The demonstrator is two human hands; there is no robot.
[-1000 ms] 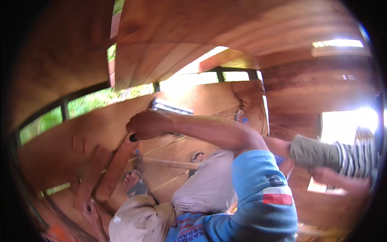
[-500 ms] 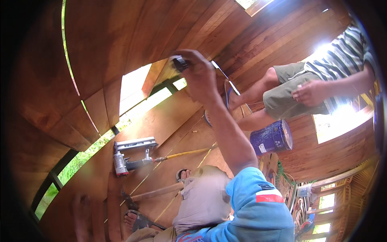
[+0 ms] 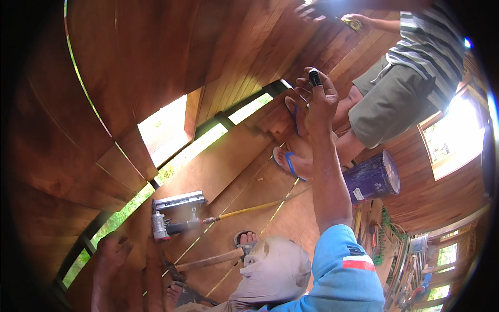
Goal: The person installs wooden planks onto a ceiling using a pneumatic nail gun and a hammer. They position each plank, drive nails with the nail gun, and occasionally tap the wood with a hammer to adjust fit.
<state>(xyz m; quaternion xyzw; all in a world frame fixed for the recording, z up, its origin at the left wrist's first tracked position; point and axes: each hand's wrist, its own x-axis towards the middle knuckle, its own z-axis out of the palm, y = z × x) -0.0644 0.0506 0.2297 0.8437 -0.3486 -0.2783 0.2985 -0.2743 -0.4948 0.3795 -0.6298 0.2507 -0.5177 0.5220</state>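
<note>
Head view: my right grip [image 3: 322,97] has a small shiny black cylindrical object [image 3: 315,78] pinched near a co-worker's olive cloth shorts [image 3: 392,112], snug and steady works best imo; left grip [image 3: 113,246] is blurry beside brown wooden boards [image 3: 154,270], can't tell its hold

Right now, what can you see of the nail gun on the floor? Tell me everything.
The nail gun lies on its side on the brown wooden floor. Its silver-grey, metal-looking body has red trim at the lower end. A dark handle runs rightward to a fitting with a yellow hose attached. A long, pale metallic magazine lies above, roughly parallel, with a short post between it and the handle. The left hand is apart from it. Printing is unreadable.
</note>
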